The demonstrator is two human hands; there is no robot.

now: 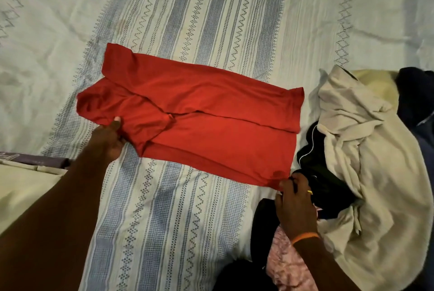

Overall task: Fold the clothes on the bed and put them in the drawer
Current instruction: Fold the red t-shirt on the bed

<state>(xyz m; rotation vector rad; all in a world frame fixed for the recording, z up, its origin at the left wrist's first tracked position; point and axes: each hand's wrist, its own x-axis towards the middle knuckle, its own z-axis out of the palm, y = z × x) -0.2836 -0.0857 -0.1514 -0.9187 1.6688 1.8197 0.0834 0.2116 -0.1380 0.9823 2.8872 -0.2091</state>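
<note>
**No readable writing here**

I can read no words, brand names, labels or numbers on anything in front of me. At the left edge a dark purple strip [35, 160] carries some pale marks, but they are too blurred for me to tell whether they are letters. The bedsheet [178, 20] shows only woven zigzag and diamond patterns, not text.

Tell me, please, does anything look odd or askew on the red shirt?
The red shirt has a small dark spot near the corner that the right hand pinches, possibly damp or stained. Its folded edges lie slightly uneven.
</note>
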